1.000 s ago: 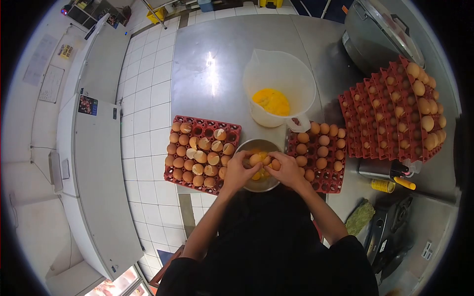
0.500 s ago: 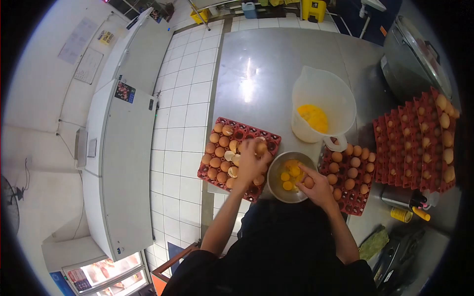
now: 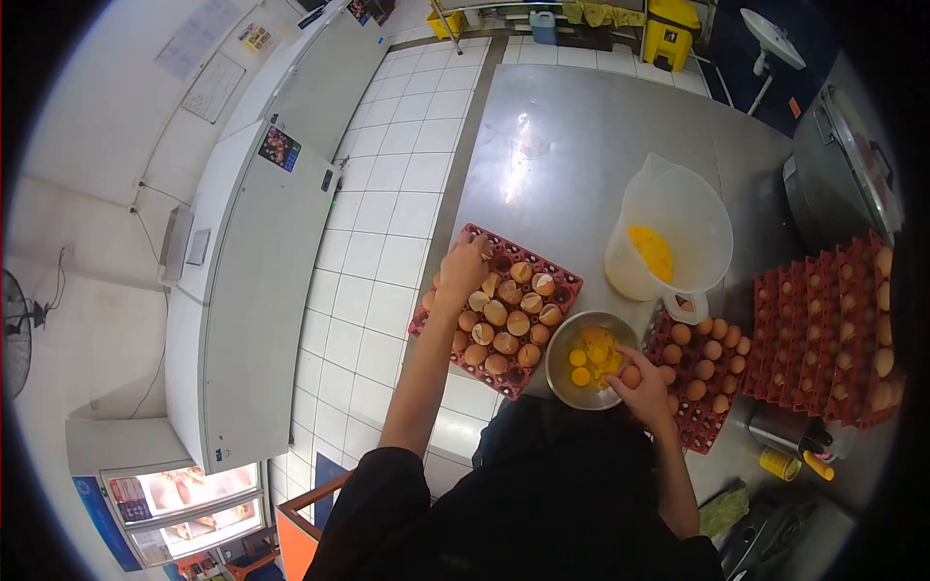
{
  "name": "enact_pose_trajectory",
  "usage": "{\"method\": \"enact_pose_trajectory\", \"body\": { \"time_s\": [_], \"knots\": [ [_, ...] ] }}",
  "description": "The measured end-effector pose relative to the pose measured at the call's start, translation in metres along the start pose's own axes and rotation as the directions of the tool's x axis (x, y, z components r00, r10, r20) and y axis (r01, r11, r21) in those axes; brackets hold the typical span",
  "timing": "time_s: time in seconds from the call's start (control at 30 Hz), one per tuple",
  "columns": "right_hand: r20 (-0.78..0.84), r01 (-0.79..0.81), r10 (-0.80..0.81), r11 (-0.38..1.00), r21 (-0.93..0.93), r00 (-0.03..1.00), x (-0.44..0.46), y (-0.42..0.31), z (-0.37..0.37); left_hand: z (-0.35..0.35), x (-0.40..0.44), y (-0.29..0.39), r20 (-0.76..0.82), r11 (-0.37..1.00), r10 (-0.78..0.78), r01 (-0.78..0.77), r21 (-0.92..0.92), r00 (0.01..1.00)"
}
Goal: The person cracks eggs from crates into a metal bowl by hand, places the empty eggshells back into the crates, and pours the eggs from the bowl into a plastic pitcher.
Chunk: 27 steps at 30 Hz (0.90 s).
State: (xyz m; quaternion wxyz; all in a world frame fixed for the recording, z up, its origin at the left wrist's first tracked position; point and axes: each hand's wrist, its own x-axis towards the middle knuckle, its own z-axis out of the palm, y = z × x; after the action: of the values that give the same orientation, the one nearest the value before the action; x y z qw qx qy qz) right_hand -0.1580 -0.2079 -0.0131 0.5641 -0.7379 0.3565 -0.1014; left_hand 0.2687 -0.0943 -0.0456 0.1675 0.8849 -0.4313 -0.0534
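Your right hand (image 3: 647,398) pinches one egg (image 3: 632,376), fingers part-closed, at one bowl (image 3: 559,362); left hand (image 3: 465,268) over one tray (image 3: 570,282), grip unclear.

Right of the silvery bowl (image 3: 566,366), brown eggs (image 3: 697,390) sit in a red tray (image 3: 699,435); beyond it, deep yellow yolk (image 3: 651,254) shows inside a translucent whitish jug (image 3: 690,215).

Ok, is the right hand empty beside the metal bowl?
No, the right hand holds a brown egg in its fingers at the edge of the metal bowl.
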Motion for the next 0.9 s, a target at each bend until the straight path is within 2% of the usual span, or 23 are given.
{"method": "enact_pose_trajectory", "body": {
  "time_s": [0.07, 0.17, 0.2, 0.27, 0.3, 0.33, 0.37, 0.4, 0.47, 0.5, 0.53, 0.57, 0.6, 0.63, 0.67, 0.7, 0.73, 0.8, 0.83, 0.9],
  "knots": [
    [0.028, 0.081, -0.080, 0.995, -0.049, 0.996, 0.001, -0.001, 0.000, 0.010, 0.011, -0.006, 0.026, 1.000, -0.005, 0.005, 0.005, 1.000],
    [0.021, 0.098, -0.097, 0.992, -0.077, 0.995, 0.001, -0.007, -0.002, 0.004, 0.016, -0.009, 0.075, 0.999, 0.054, -0.054, -0.006, 0.996],
    [0.015, 0.097, -0.097, 0.992, -0.077, 0.995, 0.001, -0.009, -0.002, 0.000, 0.015, -0.010, 0.071, 0.995, 0.094, -0.091, -0.049, 0.993],
    [0.035, -0.003, 0.004, 1.000, -0.026, 0.999, -0.001, -0.011, -0.005, -0.008, 0.015, -0.010, 0.070, 0.985, 0.148, -0.141, -0.097, 0.987],
    [0.023, -0.013, 0.013, 1.000, -0.025, 1.000, -0.004, -0.010, -0.005, -0.011, 0.012, -0.012, 0.099, 0.955, 0.068, -0.036, -0.294, 0.993],
    [-0.020, 0.024, -0.025, 0.999, -0.043, 0.999, -0.006, -0.009, -0.005, -0.022, 0.008, 0.000, 0.147, 0.877, -0.006, 0.076, -0.475, 0.989],
    [-0.062, 0.061, -0.065, 0.996, -0.065, 0.996, -0.008, -0.009, -0.005, -0.034, -0.001, 0.012, 0.224, 0.655, -0.012, 0.177, -0.734, 0.975],
    [-0.073, 0.052, -0.057, 0.996, -0.066, 0.996, -0.010, -0.009, -0.005, -0.036, -0.007, 0.018, 0.231, 0.653, 0.000, 0.175, -0.737, 0.973],
    [-0.051, -0.060, 0.056, 0.996, -0.070, 0.997, -0.009, -0.010, -0.004, -0.034, -0.022, 0.022, 0.467, 0.305, 0.035, 0.435, -0.847, 0.884],
    [-0.045, 0.061, -0.065, 0.994, -0.092, 0.997, 0.002, 0.010, 0.007, -0.019, -0.032, 0.038, 0.401, 0.528, 0.165, 0.263, -0.808, 0.901],
    [-0.033, 0.175, -0.180, 0.978, -0.117, 0.983, 0.017, 0.037, 0.021, -0.004, -0.043, 0.056, 0.406, 0.519, 0.170, 0.269, -0.812, 0.898],
    [-0.052, 0.203, -0.204, 0.979, -0.033, 0.978, 0.038, 0.043, 0.039, 0.012, -0.055, 0.077, 0.205, 0.748, 0.211, -0.023, -0.663, 0.956],
    [-0.087, 0.235, -0.230, 0.971, 0.044, 0.969, 0.061, 0.034, 0.053, 0.025, -0.061, 0.097, 0.007, 0.872, 0.324, -0.296, -0.390, 0.946],
    [-0.049, 0.064, -0.062, 0.997, 0.044, 0.997, 0.082, 0.018, 0.054, 0.035, -0.056, 0.110, -0.009, 0.860, 0.338, -0.313, -0.403, 0.941],
    [0.000, -0.112, 0.112, 0.993, 0.044, 0.994, 0.092, 0.008, 0.057, 0.042, -0.057, 0.115, 0.044, 0.890, 0.331, -0.297, -0.345, 0.943],
    [-0.006, -0.115, 0.115, 0.993, 0.039, 0.993, 0.091, 0.011, 0.057, 0.044, -0.061, 0.120, 0.104, 0.917, 0.319, -0.279, -0.285, 0.942],
    [0.020, -0.118, 0.118, 0.993, -0.006, 0.993, 0.102, 0.011, 0.054, 0.045, -0.053, 0.124, 0.086, 0.913, 0.326, -0.290, -0.286, 0.942],
    [0.055, -0.132, 0.134, 0.990, -0.046, 0.989, 0.103, 0.015, 0.054, 0.047, -0.054, 0.124, 0.227, 0.953, 0.232, -0.174, -0.248, 0.946],
    [0.070, -0.168, 0.172, 0.984, -0.055, 0.983, 0.103, 0.016, 0.052, 0.051, -0.052, 0.120, 0.227, 0.953, 0.232, -0.174, -0.247, 0.946],
    [0.082, -0.209, 0.213, 0.976, -0.058, 0.974, 0.100, 0.018, 0.051, 0.054, -0.045, 0.113, 0.128, 0.898, 0.335, -0.276, -0.344, 0.933]
  ]
}}
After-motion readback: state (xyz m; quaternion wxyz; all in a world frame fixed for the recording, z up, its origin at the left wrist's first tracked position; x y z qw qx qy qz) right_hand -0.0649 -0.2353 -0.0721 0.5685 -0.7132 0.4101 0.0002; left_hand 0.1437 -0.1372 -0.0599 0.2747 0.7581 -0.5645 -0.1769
